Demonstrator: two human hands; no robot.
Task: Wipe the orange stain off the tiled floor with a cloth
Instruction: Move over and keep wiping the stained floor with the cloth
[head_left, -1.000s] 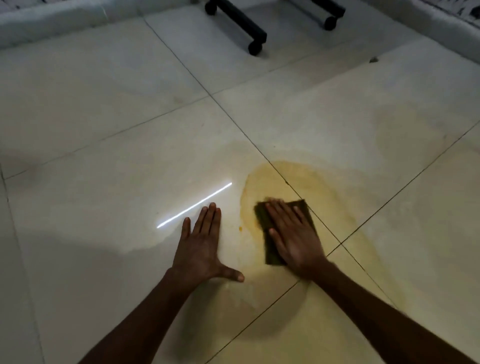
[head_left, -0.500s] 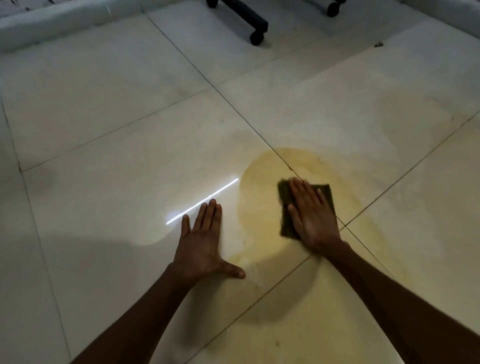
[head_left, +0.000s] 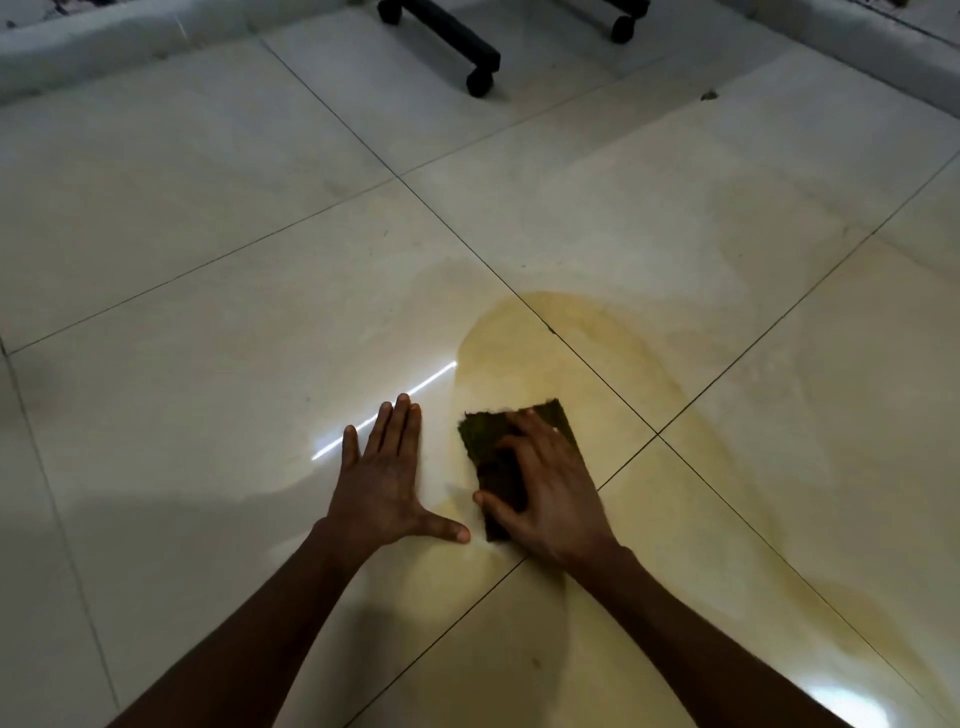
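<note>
1. Head view: the left hand (head_left: 382, 483) lies flat on the tiled floor (head_left: 208, 249), palm down, four fingers straight and close together, thumb stuck out to the right.
2. The tip of that thumb sits just beside the near left corner of the cloth (head_left: 480, 439), with a sliver of floor between them.
3. The cloth is a dark green rectangular pad, lying flat on the floor just near of the grout crossing where four tiles meet.
4. The right hand (head_left: 545, 488) is on top of it, palm down, covering its near and right part; the far left corner and far edge stick out past the fingertips.
5. The fingers of the right hand are spread and bent at the knuckles, tips pressing down into the cloth; the thumb hooks round its near left edge. It's a pressing grip rather than a lift, and the cloth stays flat.
6. The orange stain (head_left: 587, 358) arcs beyond and to the right of the cloth, crossing the grout lines, its darker edge curving round the far side, then trailing toward the near right corner of the picture.
7. A thin bright streak of reflected light (head_left: 431, 382) runs across the tile just beyond the left fingertips.
8. At the far edge, two black caster legs (head_left: 457, 39) stand on the floor, well apart from both hands.
</note>
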